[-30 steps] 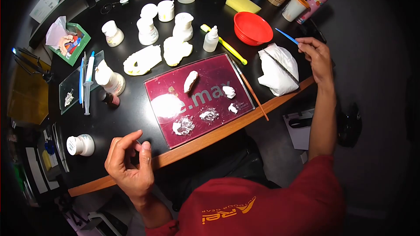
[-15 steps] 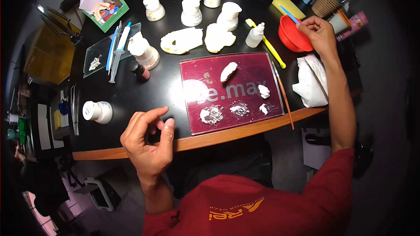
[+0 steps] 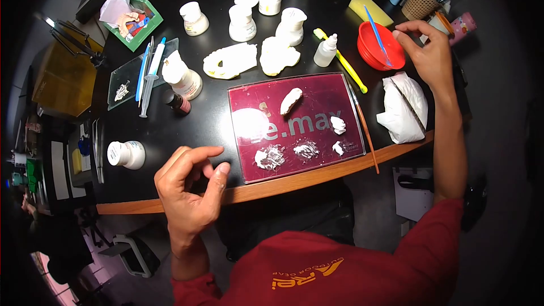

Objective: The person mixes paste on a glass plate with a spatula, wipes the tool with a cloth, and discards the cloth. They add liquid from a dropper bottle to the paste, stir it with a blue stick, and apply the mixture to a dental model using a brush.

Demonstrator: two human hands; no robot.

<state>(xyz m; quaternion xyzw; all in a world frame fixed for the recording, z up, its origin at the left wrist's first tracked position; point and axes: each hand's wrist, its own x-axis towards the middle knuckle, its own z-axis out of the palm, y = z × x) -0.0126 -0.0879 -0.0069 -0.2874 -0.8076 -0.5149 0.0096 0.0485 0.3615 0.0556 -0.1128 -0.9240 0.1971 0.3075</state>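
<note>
Green sides make up the box (image 3: pixel 152 26) at the back left of the worktop (image 3: pixel 170 184), and it has pink, blue and red bits in it. A white jar (image 3: pixel 127 154) lies on its side nearer the front. Next is a flat glass sheet (image 3: pixel 122 71), with a syringe (image 3: pixel 151 71) lying partly over it. A small dark bottle (image 3: pixel 179 103) stands just beside a bigger white jar (image 3: pixel 186 81). The left hand (image 3: pixel 190 190) is up at the front edge, half open, with the thumb and pointing finger apart and the other fingers curled. I cannot tell if the curled fingers hide something. White pots (image 3: pixel 242 24) stand at the back, and two pale flat lumps (image 3: pixel 231 61) (image 3: pixel 279 56) lie before them. The dark red plate (image 3: pixel 243 93) has one long white lump (image 3: pixel 291 101) and some small white dabs (image 3: pixel 306 149) on it. A little clear bottle (image 3: pixel 326 51) stands behind the plate, near a yellow toothbrush (image 3: pixel 351 72). A thin paintbrush (image 3: pixel 367 133) lies along the right side of the plate. The blue stick (image 3: pixel 374 28) leans in the red bowl (image 3: pixel 368 51), its top sticking out over a yellow sponge (image 3: pixel 378 16). White crumpled paper (image 3: pixel 399 116) lies in front of the bowl, with a thin dark tool (image 3: pixel 409 103) on it. The right hand (image 3: pixel 429 51) is just beside the bowl, loosely open, with no grip on the stick.
</note>
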